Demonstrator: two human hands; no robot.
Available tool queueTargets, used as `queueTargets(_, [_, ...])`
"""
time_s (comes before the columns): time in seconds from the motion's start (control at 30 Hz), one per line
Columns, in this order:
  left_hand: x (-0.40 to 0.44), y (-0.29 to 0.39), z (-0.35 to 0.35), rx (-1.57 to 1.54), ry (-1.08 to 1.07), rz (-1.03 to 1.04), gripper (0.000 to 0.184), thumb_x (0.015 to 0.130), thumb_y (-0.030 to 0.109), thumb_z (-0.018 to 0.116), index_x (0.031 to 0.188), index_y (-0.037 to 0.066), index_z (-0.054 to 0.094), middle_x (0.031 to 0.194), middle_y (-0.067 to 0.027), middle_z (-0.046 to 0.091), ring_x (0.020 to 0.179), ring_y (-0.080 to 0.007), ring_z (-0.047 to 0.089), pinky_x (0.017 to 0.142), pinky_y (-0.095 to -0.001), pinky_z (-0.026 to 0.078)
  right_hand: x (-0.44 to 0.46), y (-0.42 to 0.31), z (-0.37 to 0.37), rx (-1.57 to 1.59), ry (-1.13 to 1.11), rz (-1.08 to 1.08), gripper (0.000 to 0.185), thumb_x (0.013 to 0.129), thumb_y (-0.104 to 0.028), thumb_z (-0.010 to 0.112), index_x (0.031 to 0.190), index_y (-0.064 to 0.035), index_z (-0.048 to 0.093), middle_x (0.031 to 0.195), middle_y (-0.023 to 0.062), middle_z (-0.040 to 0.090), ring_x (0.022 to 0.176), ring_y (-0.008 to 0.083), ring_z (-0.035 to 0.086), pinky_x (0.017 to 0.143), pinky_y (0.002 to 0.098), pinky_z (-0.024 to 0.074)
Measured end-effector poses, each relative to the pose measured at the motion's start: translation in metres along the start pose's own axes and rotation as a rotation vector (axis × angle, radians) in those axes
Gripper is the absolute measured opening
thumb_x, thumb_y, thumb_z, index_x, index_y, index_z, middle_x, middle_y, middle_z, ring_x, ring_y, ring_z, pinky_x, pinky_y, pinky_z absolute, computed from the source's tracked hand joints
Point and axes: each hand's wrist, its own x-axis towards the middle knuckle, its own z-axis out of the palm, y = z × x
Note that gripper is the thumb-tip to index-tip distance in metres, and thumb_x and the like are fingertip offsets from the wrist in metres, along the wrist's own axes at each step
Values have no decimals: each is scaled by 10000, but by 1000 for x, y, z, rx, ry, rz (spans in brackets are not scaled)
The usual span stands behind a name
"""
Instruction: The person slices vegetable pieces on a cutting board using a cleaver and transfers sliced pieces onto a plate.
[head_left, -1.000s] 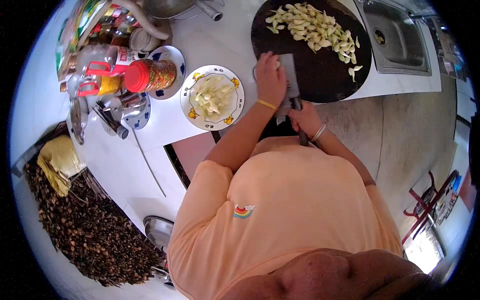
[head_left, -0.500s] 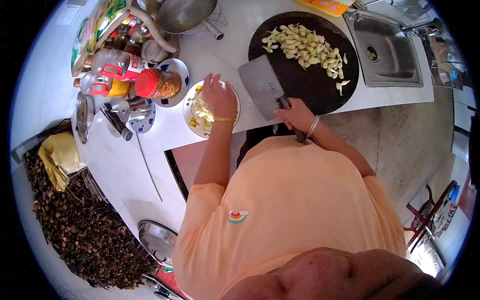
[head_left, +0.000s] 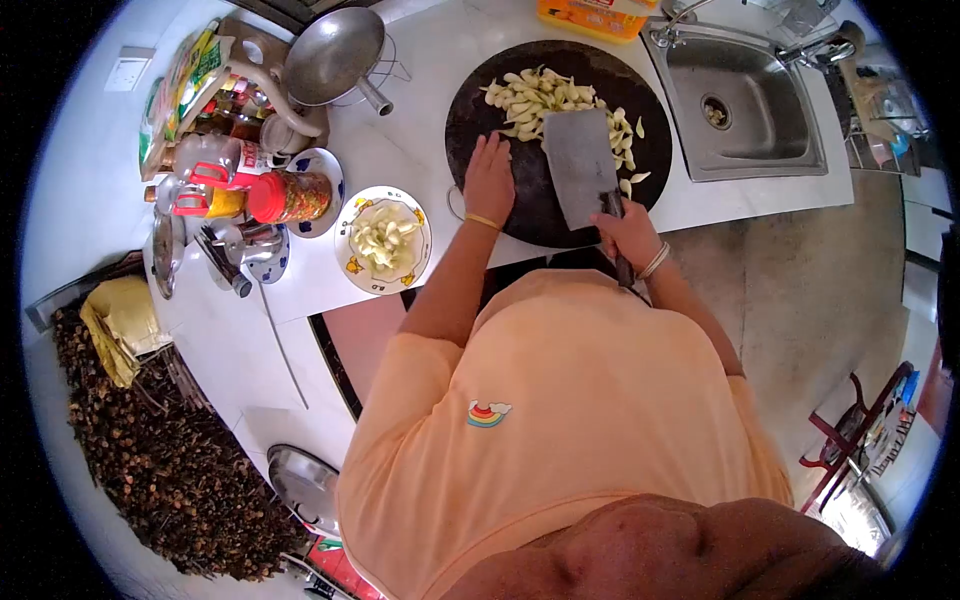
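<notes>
In my right hand [head_left: 628,236] is the dark handle of a cleaver [head_left: 580,165], its broad blade lying over the round black cutting board [head_left: 630,205]. Pale garlic cloves [head_left: 545,97] are piled toward the far side of the board, and the blade covers part of them. My left hand [head_left: 491,186] rests at the board's left edge, fingers stretched out, with nothing seen in it. Left of the board, a patterned plate [head_left: 420,222] bears more garlic cloves [head_left: 385,238].
A steel sink [head_left: 735,165] is set in the counter at right. At back left stands a wok [head_left: 335,55]. A red-lidded jar [head_left: 290,197], bottles and a knife holder [head_left: 222,255] crowd the left side. An orange-labelled container [head_left: 595,18] stands behind the board.
My left hand has moved right, from the garlic on the plate to the board's edge. The cleaver has swung from the board's left side over the board, near the garlic pile.
</notes>
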Motion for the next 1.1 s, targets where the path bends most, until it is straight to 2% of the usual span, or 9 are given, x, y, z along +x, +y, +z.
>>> queueTargets(0.13, [-11,23,-22,25,75,-32,431,817,86,654,1232,57,540,1377,-219,448,1255,-423,433,1066,-472,346,11,4,-9,-9,-55,-2,189,860,-144,653,802,-10,533,538,26,509,401,119,474,384,281,378])
queueTargets(0.2, [-9,33,-38,77,139,-278,456,759,121,706,1194,77,573,1281,-200,492,1136,-425,494,1007,-455,393,12,0,-13,-39,-84,-26,192,851,-137,655,783,-14,523,535,26,510,394,122,481,379,285,383])
queueTargets(0.23, [-9,33,-44,102,118,-256,454,741,153,737,1162,104,574,1122,-180,536,1026,-386,525,930,-451,426,13,-2,-14,-45,-97,-27,192,851,-137,655,783,-14,523,535,26,510,394,122,481,379,285,383])
queueTargets(0.33, [-21,14,-33,25,56,-285,420,726,174,752,1108,115,587,1033,-167,542,978,-371,532,881,-449,432,17,-3,-16,-91,-78,-4,202,845,-140,660,782,-14,516,527,28,509,385,124,478,376,289,387])
queueTargets(0.67, [-7,27,-17,-18,111,-281,218,792,196,707,940,56,628,850,-139,599,851,-347,585,787,-449,470,28,-1,-23,-214,-186,-8,208,852,-164,651,815,-10,516,546,43,531,412,144,509,392,298,404])
queueTargets(0.77, [-5,30,-22,66,105,-400,241,806,210,708,935,24,627,817,-129,636,763,-301,631,703,-414,506,29,-4,-22,-304,-207,-23,238,848,-187,654,831,11,523,571,62,546,419,152,522,399,303,418])
queueTargets(0.83, [-24,32,-20,-228,-96,-727,252,826,213,711,920,-5,624,788,-130,668,665,-231,657,596,-358,519,25,-11,-20,-374,-213,-21,261,844,-201,660,837,21,525,590,74,554,421,153,527,401,305,426])
queueTargets(0.93, [-49,50,-19,-646,-159,-903,255,842,216,710,891,-18,623,753,-134,678,586,-177,649,522,-302,508,20,-14,-17,-554,-269,16,324,834,-242,654,878,60,545,646,149,593,510,254,598,498,377,498])
queueTargets(1.1, [-47,60,-31,-424,-238,-876,271,849,237,709,878,-22,633,722,-123,675,577,-178,664,525,-289,515,21,2,-9,-946,-262,-153,400,831,-280,613,966,95,579,819,297,629,829,455,620,776,467,509])
